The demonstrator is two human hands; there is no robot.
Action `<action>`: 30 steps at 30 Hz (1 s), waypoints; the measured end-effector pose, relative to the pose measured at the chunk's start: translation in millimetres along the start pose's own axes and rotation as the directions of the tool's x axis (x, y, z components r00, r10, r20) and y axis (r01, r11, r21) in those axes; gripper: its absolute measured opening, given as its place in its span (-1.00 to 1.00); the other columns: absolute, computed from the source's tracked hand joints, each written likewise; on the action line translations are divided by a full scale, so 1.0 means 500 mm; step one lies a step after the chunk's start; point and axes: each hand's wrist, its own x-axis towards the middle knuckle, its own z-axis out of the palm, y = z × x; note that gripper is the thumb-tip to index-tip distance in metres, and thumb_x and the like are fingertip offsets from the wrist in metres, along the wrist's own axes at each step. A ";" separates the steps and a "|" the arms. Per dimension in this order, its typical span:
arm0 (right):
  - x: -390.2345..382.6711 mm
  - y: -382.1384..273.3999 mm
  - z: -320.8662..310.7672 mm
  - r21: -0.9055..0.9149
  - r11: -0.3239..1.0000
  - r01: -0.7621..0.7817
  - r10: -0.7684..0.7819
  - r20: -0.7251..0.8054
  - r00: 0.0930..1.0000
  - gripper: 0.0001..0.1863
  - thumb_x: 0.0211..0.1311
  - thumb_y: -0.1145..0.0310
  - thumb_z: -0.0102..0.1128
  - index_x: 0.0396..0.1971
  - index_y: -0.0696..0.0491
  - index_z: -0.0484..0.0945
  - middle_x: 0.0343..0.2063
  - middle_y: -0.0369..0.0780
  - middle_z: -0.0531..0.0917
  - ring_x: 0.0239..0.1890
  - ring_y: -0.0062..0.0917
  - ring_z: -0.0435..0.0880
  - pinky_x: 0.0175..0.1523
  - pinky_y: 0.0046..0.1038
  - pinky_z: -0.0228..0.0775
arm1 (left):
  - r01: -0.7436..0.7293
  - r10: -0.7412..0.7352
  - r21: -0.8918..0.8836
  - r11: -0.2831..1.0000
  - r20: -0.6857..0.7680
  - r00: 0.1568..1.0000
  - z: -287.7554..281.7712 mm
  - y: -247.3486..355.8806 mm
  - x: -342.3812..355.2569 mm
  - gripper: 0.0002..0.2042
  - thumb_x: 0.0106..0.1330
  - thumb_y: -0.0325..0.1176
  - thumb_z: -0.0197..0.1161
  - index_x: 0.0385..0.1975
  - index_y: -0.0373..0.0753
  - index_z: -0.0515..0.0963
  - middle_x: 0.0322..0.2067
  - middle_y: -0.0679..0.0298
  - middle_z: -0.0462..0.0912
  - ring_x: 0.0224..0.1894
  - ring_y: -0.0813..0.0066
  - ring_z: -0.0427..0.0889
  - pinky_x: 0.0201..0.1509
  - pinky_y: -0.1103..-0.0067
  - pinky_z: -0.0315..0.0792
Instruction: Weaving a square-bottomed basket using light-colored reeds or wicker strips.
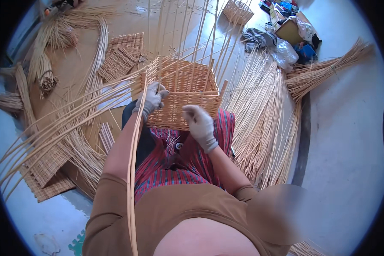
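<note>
1. Head view, looking down: my left hand [150,100], gloved in pale grey, is bent closed around the near left corner of a woven basket [170,116]. Which strands it pinches there, I cannot tell.
2. My left forearm reaches up and slightly inward, wrist below the rim.
3. My right hand [200,127], also gloved, is before the basket's near wall, to the right of my left grip and lower. Its fingers are half curled toward the thumb; whether they hold a thin strand or touch the wall, I cannot tell. That forearm slants inward, knuckles up.
4. The basket sits between and beyond my hands, above my striped red lap cloth [170,177]; upright stakes [195,42] rise from it.
5. Long canes [132,179] run from my left grip down along that arm; others fan out leftward.
6. Well right of my right hand lies a spread of loose canes [258,115].
</note>
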 end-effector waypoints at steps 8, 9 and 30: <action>0.262 -0.043 0.061 -0.257 0.939 0.230 -0.307 -0.317 0.897 -0.50 0.40 0.53 0.16 0.30 0.01 0.32 -0.06 -0.26 0.54 0.01 -0.54 0.53 0.16 -0.46 0.42 | 0.107 -0.105 -0.001 0.994 -0.194 0.975 0.034 0.001 0.014 -0.66 0.41 -0.09 0.28 -0.49 -0.17 0.43 -0.72 0.34 0.49 -0.71 0.55 0.54 -0.60 0.53 0.40; 0.301 -0.026 0.082 0.234 0.969 0.077 -0.019 -0.240 0.971 -0.37 0.38 0.60 0.12 0.40 -0.03 0.19 -0.03 -0.25 0.52 0.03 -0.53 0.52 0.20 -0.46 0.38 | 0.107 -0.109 -0.020 0.994 -0.198 0.974 0.040 0.001 0.021 -0.65 0.42 -0.06 0.27 -0.48 -0.17 0.44 -0.72 0.34 0.50 -0.71 0.54 0.56 -0.60 0.53 0.40; 0.391 -0.069 0.141 0.398 0.853 0.338 -0.218 -0.317 0.923 -0.20 0.41 0.51 0.02 0.56 -0.20 -0.07 0.11 -0.08 0.56 0.14 -0.25 0.58 0.29 -0.28 0.42 | 0.099 -0.121 -0.088 0.991 -0.296 0.948 0.067 0.001 0.024 -0.63 0.43 -0.01 0.27 -0.42 -0.23 0.50 -0.66 0.37 0.46 -0.74 0.60 0.49 -0.71 0.53 0.36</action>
